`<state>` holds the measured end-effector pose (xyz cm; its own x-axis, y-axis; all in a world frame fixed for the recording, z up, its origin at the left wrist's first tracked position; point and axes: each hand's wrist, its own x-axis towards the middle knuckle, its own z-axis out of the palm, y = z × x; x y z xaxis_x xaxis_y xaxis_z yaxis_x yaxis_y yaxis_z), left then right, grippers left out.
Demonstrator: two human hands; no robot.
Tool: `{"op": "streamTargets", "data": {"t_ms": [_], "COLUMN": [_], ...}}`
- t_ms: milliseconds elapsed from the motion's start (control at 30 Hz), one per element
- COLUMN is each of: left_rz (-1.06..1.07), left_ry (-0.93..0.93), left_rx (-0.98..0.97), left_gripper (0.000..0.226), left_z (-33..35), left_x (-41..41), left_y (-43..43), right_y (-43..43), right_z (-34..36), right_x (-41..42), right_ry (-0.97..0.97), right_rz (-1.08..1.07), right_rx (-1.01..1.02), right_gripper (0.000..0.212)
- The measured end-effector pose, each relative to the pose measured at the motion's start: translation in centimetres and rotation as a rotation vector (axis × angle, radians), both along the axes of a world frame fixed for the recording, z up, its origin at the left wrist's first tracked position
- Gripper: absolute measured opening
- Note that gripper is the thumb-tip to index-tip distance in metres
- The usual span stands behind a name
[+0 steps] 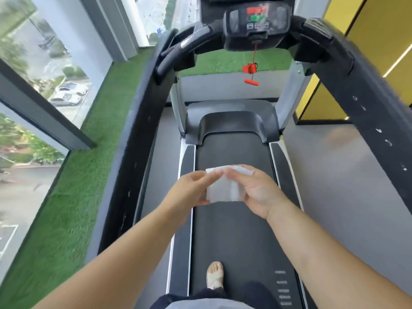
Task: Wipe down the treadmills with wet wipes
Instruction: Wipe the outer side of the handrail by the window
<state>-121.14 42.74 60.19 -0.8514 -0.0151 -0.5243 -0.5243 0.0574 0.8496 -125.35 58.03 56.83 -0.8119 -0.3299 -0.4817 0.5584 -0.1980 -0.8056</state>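
Pinched between left hand (pixel 189 190) and right hand (pixel 256 192): white folded wet wipe (pixel 225 186), mid-air over black rubber treadmill belt (pixel 234 230). Nearest left hand: black padded left handrail (pixel 133 141), running lengthwise ahead.

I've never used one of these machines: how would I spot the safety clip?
Start at the treadmill's console, the dark panel up top between the two handrails. A thin cord hangs from its underside to the safety clip. Nothing else hangs loose there, and it is bright red.
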Motion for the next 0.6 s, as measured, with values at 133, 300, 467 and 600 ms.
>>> {"op": "streamTargets", "data": {"t_ms": [133, 300, 467, 600], "left_rz": [0.180, 0.187, 0.237, 0.331], "left_ry": [0.041, 0.070, -0.132, -0.278], "left_rx": [-0.069, -0.594, -0.403, -0.062], "left_gripper": [0.012, 0.030, 0.022, 0.031], "left_z": [-1.1, -2.7, -3.8, -3.7], "left_x": [-0.2, 0.1, 2.1, 5.0], "left_y": [-1.1, -1.4, -1.6, -3.4], "right_y": [-1.9, -4.7, -8.2, -10.4], "right_z": [-1.0, -2.6, -5.9, -9.2], "right_x": [-1.0, -0.3, 1.5, 2.6], "right_ry": [0.037, 0.228, -0.050, -0.195], "right_rz": [-0.044, 0.059, 0.413, 0.331], "right_rx": [0.206, 0.318, 0.015, 0.061], "right_gripper": [0.021, 0.044, 0.069, 0.028]}}
